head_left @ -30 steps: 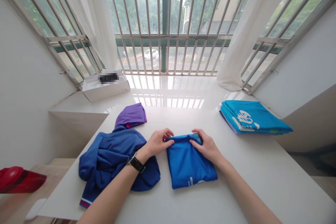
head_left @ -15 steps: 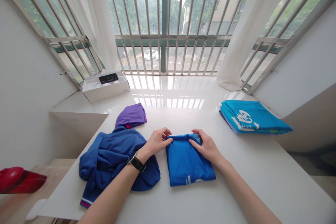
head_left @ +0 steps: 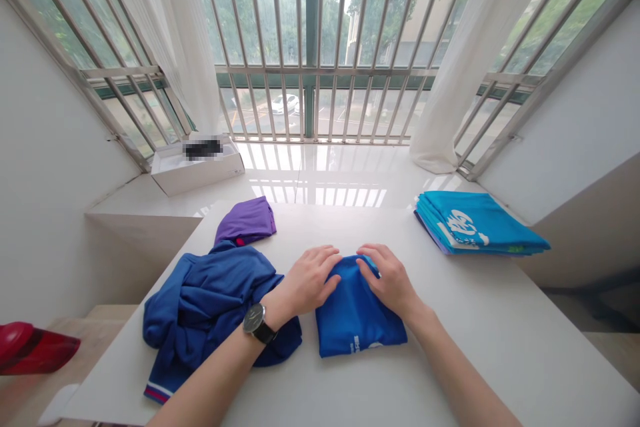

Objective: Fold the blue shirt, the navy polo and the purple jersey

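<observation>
A folded blue shirt [head_left: 357, 317] with small white print along its near edge lies on the white table. My left hand [head_left: 314, 278], with a black watch on its wrist, rests over the shirt's far left corner, fingers stretched out. At the far right corner, my right hand [head_left: 389, 278] lies on the cloth with its fingers extended and thumb apart. Neither hand grips the fabric. Left of the shirt, a rumpled dark blue garment [head_left: 210, 300] with a striped cuff lies partly under my left forearm. Behind it sits a purple cloth [head_left: 247, 220].
A stack of folded turquoise shirts [head_left: 483, 220] stands at the table's back right. An open white box [head_left: 200, 173] with a blurred black object is on the window sill [head_left: 320, 170]. Beyond is a barred window with white curtains [head_left: 445, 100]. A red object [head_left: 40, 347] is at lower left.
My fingers have let go of the shirt's far edge and now lie flat on top of it. My left hand has turned palm down and moved right. The view has shifted slightly.
</observation>
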`<state>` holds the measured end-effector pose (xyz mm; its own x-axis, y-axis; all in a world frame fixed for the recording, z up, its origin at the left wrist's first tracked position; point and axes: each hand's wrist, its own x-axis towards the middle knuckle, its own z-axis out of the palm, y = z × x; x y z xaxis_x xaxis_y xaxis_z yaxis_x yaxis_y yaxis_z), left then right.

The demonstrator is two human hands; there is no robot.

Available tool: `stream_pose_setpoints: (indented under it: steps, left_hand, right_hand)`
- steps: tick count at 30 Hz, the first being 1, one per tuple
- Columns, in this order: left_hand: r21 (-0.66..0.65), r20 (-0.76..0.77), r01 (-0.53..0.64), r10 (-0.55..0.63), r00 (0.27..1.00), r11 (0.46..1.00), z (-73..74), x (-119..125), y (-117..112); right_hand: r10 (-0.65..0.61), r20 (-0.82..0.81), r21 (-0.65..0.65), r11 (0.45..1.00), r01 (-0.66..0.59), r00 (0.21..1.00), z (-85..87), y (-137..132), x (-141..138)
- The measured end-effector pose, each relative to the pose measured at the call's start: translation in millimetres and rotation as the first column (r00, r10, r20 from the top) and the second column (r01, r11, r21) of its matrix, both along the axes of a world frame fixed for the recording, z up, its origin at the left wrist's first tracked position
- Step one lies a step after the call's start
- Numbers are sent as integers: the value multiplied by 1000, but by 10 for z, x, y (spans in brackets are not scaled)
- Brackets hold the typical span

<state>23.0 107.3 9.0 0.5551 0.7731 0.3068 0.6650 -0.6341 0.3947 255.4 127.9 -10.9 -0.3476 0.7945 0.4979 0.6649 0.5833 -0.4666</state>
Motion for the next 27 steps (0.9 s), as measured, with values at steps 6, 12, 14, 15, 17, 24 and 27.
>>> stream_pose_setpoints:
  steps: [6,12,14,15,17,24,27]
  left_hand:
    - [-67,-250,-28,11,968,997,-222,17,-49]
    - [8,-301,-274,263,916,962,-259,1,-1]
    - [54,-320,-377,373,871,925,-220,28,-5]
    - [73,-326,-407,407,853,911,-188,38,-10]
    - [57,-328,-413,407,852,909,-106,39,-20]
    - [-2,-199,-294,288,937,956,43,7,-4]
    - [99,-146,-139,152,977,985,-82,78,-5]
  right_hand:
    - [104,257,-178,982,-59,961,-148,43,57]
    - [-200,9,19,980,200,980,-45,138,283]
    - [-208,-65,78,974,212,976,14,85,245]
    - [-177,-60,89,979,182,982,32,47,206]
    - [-74,30,70,995,72,997,46,-32,111]
    - [10,284,-76,997,12,959,-53,-153,-67]
    - [27,352,-109,994,12,936,-136,-161,-65]
